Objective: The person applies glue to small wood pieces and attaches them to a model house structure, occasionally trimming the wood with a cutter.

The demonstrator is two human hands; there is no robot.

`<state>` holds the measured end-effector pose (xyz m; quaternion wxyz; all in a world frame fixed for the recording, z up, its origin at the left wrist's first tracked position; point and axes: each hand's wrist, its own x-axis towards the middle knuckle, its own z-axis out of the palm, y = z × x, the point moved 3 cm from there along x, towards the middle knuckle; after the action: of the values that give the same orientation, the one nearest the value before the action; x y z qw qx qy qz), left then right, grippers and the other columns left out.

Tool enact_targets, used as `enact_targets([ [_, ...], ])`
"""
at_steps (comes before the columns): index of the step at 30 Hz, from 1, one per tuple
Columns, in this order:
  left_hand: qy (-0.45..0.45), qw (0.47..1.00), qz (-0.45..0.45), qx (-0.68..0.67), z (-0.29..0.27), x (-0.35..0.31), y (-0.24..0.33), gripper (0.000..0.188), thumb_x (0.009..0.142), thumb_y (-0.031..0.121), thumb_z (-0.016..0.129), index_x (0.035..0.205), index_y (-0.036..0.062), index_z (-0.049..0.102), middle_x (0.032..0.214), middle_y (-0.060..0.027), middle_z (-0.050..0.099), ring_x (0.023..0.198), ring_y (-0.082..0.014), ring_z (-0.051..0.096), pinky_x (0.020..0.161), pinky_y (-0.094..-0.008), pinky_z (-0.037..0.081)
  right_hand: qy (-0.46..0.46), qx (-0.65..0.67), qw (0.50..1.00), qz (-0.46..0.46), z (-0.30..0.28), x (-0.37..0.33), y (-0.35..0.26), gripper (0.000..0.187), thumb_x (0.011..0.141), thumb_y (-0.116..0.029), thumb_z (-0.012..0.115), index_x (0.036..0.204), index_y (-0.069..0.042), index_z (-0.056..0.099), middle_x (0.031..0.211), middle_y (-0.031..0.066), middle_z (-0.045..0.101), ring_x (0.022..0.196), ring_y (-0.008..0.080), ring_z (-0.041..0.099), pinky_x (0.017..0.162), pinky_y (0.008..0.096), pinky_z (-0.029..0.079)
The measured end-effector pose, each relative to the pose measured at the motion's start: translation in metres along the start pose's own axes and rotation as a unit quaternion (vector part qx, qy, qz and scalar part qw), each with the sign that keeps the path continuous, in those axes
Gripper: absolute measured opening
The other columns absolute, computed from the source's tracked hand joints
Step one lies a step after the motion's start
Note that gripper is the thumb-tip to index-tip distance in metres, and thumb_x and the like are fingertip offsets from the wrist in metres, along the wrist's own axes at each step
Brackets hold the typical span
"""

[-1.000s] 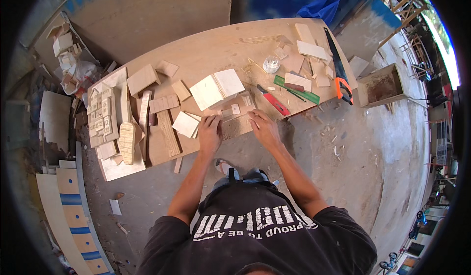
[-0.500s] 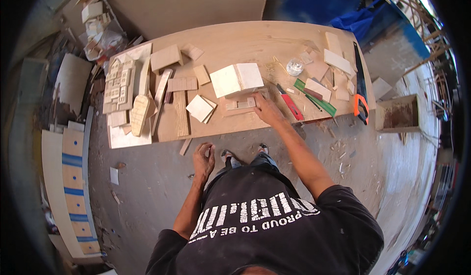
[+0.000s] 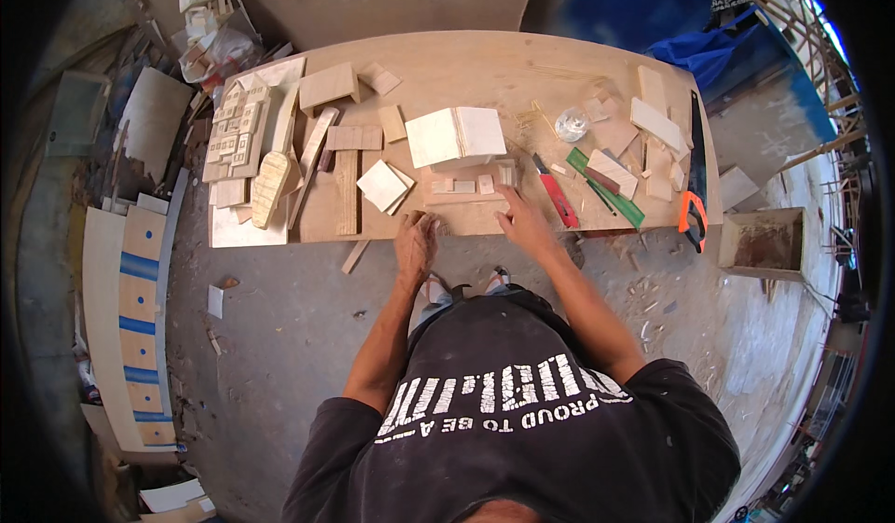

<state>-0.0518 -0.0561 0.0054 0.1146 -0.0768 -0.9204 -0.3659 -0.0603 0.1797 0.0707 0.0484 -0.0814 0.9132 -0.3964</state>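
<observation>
On the wooden table (image 3: 447, 66), the left end bears a carved house front (image 3: 237, 131), then a tapered wood block (image 3: 271, 187) and, farther along, two square boards (image 3: 384, 187) stacked askew. The left hand (image 3: 417, 243) is at the table's front edge, its fingers curled in; I cannot tell whether anything is pinched between them. Next comes the model house (image 3: 455, 136), standing near the middle of the front edge. The ridge of its pale two-slope roof points away from the person, its far end leaning slightly left. The base (image 3: 466, 199) juts out in front, its long axis running left to right, nearly parallel to the table edge, with small blocks (image 3: 487, 185) on it. The right hand (image 3: 530, 227) is partly open, thumb apart from the forefinger, whose tip appears to touch the front right corner of that base. Farther right lie a red-handled knife (image 3: 561, 203), blade pointing away, a green ruler (image 3: 626, 209) and an orange-handled saw (image 3: 693, 220)
</observation>
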Motion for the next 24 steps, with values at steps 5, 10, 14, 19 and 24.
enact_targets([
  [5,-0.101,0.985,0.057,0.131,0.004,0.007,0.01,0.012,0.085,0.008,0.064,0.094,0.0015,0.066,0.095,-0.0111,0.066,0.093,-0.0311,0.061,0.076,-0.0439,0.054,0.018,0.032,0.999,0.005,-0.012,-0.052,0.018,0.045,0.089,-0.006,0.065,0.131,-0.003,0.049,0.126,0.0244,0.058,0.081,0.0372,0.069,0.077,0.0459,0.054],
  [10,-0.076,0.995,-0.035,0.046,0.007,0.004,0.023,0.01,0.085,0.005,0.062,0.093,0.0007,0.064,0.089,-0.0124,0.064,0.083,-0.0289,0.063,0.071,-0.039,0.053,0.041,0.054,0.996,0.05,-0.015,-0.087,0.038,0.035,0.09,-0.006,0.066,0.124,-0.005,0.058,0.115,0.0166,0.065,0.083,0.029,0.071,0.072,0.0391,0.055],
  [14,-0.088,0.889,-0.321,-0.314,0.038,-0.023,0.046,0.009,0.094,0.013,0.062,0.095,0.0058,0.067,0.085,-0.0048,0.068,0.075,-0.0164,0.063,0.063,-0.0325,0.049,0.04,0.188,0.979,0.063,0.002,-0.08,0.03,0.018,0.09,-0.009,0.069,0.107,-0.003,0.068,0.098,0.0105,0.069,0.08,0.0183,0.069,0.068,0.0306,0.056],
  [19,-0.182,0.698,-0.469,-0.51,0.05,-0.043,0.105,0.01,0.097,0.017,0.06,0.097,0.0117,0.069,0.087,0.0037,0.067,0.078,-0.007,0.06,0.061,-0.0266,0.041,0.018,0.238,0.971,0.005,0.01,-0.067,0.026,0.018,0.09,-0.006,0.068,0.108,-0.002,0.068,0.099,0.011,0.068,0.081,0.0186,0.069,0.067,0.0303,0.056],
  [24,-0.194,0.616,-0.461,-0.609,0.046,-0.05,0.117,0.009,0.096,0.02,0.063,0.098,0.0123,0.067,0.085,0.0056,0.066,0.076,-0.0049,0.057,0.055,-0.0227,0.034,-0.013,0.334,0.942,0.033,0.006,-0.072,0.034,0.016,0.092,-0.002,0.066,0.107,0.005,0.067,0.095,0.0083,0.065,0.078,0.0128,0.065,0.062,0.0256,0.054],
])
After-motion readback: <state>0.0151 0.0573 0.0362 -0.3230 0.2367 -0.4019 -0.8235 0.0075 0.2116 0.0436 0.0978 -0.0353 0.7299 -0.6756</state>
